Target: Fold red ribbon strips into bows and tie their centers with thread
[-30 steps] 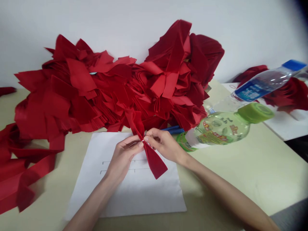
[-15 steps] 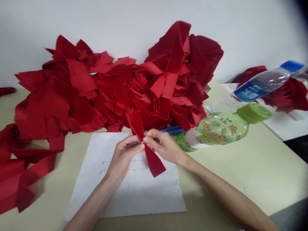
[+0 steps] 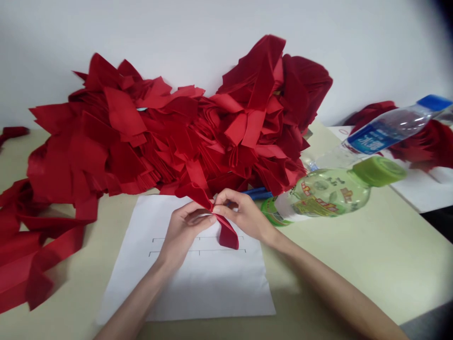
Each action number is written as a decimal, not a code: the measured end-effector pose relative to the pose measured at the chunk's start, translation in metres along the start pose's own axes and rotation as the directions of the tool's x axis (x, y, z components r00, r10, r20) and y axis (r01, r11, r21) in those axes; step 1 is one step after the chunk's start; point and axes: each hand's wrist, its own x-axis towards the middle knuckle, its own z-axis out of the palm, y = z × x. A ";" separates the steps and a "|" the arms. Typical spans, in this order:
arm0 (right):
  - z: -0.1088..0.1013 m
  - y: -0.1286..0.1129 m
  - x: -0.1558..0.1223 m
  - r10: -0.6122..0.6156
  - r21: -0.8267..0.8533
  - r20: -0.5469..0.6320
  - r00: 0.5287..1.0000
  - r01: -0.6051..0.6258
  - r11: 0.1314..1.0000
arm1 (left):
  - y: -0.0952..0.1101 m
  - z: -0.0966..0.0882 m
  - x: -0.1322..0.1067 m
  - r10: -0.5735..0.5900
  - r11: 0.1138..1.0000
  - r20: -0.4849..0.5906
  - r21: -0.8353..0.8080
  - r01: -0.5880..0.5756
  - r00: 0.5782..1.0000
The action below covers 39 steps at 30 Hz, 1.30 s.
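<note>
Both ends of the folded red ribbon (image 3: 228, 233) have swung round since half a second ago: its far end, which stood more upright, now leans over to the left, and its near end has drawn in under the fingers and looks shorter and narrower. The two hands have stayed almost where they were.

Left hand (image 3: 180, 231) reaches in from the near left, its forearm (image 3: 138, 297) slanting up across the white sheet (image 3: 198, 293), the wrist nearly straight, the thumb laid out below the bent forefinger. Right hand (image 3: 244, 215) comes from the near right on a long diagonal forearm (image 3: 329, 283), its forefinger arched and its thumb stretched left to meet it. Both grips are narrow pinches closed on the ribbon's gathered middle, the fingertips of the two hands almost meeting; the fingers hide most of that middle. The ribbon is held above the far part of the sheet, its near end over the ruled lines.

Just beyond lies a heap of red strips (image 3: 170, 132), with longer red lengths (image 3: 60, 250) trailing at the left. A blue object (image 3: 260, 193) lies just past the right hand, near the green-capped bottle (image 3: 329, 193); the blue-capped bottle (image 3: 382, 132) is farther off.
</note>
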 end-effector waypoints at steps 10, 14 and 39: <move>-0.001 0.000 0.001 0.087 0.249 0.081 0.993 -0.105 0.963 | -0.003 -0.002 0.000 0.064 0.998 -0.028 0.022 -0.064 0.998; 0.000 -0.001 0.001 0.109 0.203 0.066 0.992 -0.120 0.972 | -0.001 0.000 0.000 0.047 0.998 -0.073 -0.049 -0.050 0.996; -0.021 -0.015 -0.002 0.004 -0.199 0.024 1.000 0.001 0.980 | 0.041 -0.052 0.012 -0.064 0.979 -0.051 -0.195 0.053 0.997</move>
